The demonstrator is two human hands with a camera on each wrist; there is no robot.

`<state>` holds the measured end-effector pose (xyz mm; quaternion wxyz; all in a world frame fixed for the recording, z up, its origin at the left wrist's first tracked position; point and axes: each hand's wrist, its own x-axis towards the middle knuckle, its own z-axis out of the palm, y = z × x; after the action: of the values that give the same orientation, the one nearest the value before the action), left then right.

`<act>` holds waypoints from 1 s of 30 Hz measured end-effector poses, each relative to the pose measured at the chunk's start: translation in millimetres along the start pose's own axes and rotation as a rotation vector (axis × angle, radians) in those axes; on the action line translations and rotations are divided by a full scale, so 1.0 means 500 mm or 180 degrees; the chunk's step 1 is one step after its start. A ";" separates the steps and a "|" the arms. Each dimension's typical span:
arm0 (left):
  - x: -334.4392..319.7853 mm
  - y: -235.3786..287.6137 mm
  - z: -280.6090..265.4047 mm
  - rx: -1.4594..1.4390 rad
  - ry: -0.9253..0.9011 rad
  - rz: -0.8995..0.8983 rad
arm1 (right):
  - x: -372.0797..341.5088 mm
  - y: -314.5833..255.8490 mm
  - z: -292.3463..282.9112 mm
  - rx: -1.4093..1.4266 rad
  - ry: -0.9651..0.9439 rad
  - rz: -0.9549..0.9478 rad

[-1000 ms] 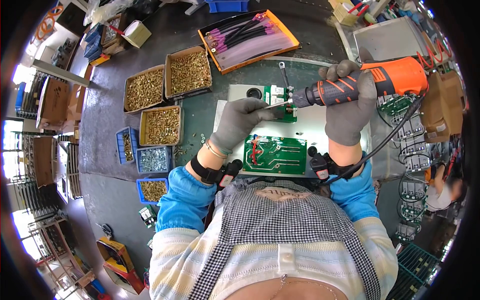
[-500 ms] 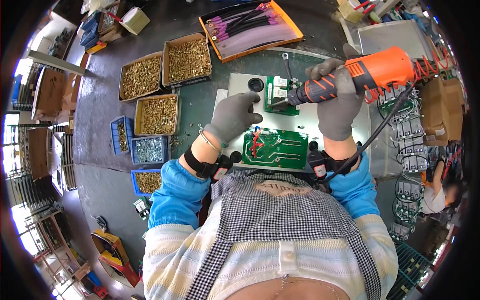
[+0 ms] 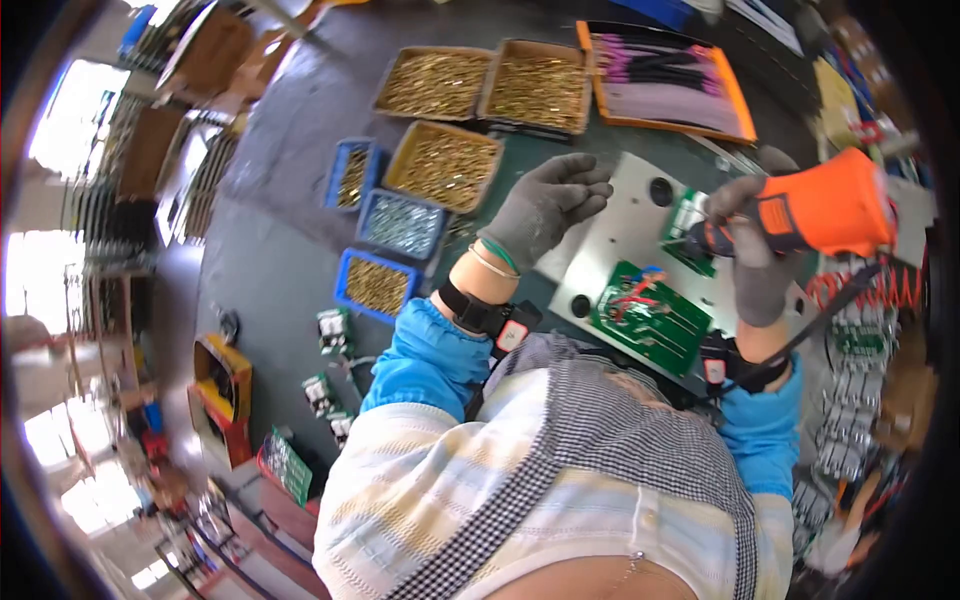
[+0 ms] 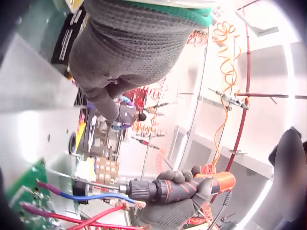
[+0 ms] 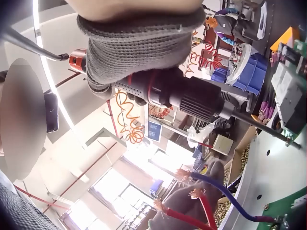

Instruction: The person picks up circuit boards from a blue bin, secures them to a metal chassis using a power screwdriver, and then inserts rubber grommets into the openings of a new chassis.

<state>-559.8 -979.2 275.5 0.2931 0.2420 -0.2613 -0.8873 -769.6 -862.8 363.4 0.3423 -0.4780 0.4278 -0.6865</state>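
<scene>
My gloved left hand [image 3: 545,212] is held above the left edge of the metal plate [image 3: 622,190], fingers loosely bent, nothing seen in them. In my gloved right hand [image 3: 762,255] is an orange and black electric screwdriver [image 3: 825,205], gripped round its body. Its long bit [image 5: 261,125] points at the plate near the small green board [image 5: 297,129] in the right wrist view. A larger green board [image 3: 650,318] with red and blue wires lies on the plate, nearer my body. The left wrist view shows the blue wire [image 4: 96,197] in front of the bit.
Trays of brass parts [image 3: 435,85] and a blue bin of silver parts [image 3: 402,224] stand to the left. An orange-edged tray of black and purple cables [image 3: 665,75] lies behind the plate. A cord [image 3: 830,315] hangs from the screwdriver; more boards [image 3: 850,400] sit at right.
My left hand has moved off the screwdriver's bit and away to the left, toward the trays. The head view has swung, shifting the bench within it. My right hand still grips the screwdriver.
</scene>
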 end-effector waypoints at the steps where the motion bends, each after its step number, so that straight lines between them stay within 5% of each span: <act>1: -0.031 0.010 -0.019 0.0039 0.0207 0.0099 | 0.002 0.005 -0.008 -0.0078 -0.0010 0.0052; 5: -0.197 0.028 -0.122 0.1512 0.1080 0.0762 | 0.009 0.003 0.005 -0.0428 0.0017 -0.0105; 6: -0.239 0.025 -0.167 0.2932 0.1688 0.1053 | 0.012 0.000 0.008 -0.0523 0.0024 -0.0198; 7: -0.280 0.022 -0.176 0.4239 0.2947 0.0978 | 0.020 -0.001 -0.015 -0.0201 -0.0450 -0.0104; 10: -0.380 0.036 -0.265 0.5572 0.4169 0.0401 | 0.034 -0.023 -0.020 -0.0131 -0.0856 -0.0064; 13: -0.403 0.046 -0.341 0.5531 0.3910 -0.0392 | 0.044 -0.032 -0.054 0.0370 -0.1411 -0.0020; 18: -0.409 0.063 -0.376 0.5300 0.3773 -0.0286 | 0.057 -0.101 -0.050 0.0292 -0.0767 -0.1052; 24: -0.424 0.047 -0.399 0.5144 0.3694 0.0808 | 0.022 -0.093 -0.103 0.0531 0.0559 -0.1015; 25: -0.424 0.051 -0.427 0.4463 0.3805 0.0547 | 0.022 -0.089 -0.109 0.0546 0.0724 -0.1056; 28: -0.367 0.077 -0.320 0.6411 0.1913 0.2375 | 0.023 -0.094 -0.105 0.0679 0.1124 -0.1078; 29: -0.333 0.072 -0.282 0.3871 0.1564 0.1884 | 0.025 -0.095 -0.098 0.0738 0.1186 -0.1092; 30: -0.289 0.065 -0.237 0.2473 0.1094 0.1477 | 0.026 -0.097 -0.091 0.0797 0.1248 -0.1107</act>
<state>-375.0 -946.3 246.8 0.4101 0.4120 -0.5682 -0.5824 -820.0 -842.9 404.4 0.1866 -0.3563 0.3094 -0.8617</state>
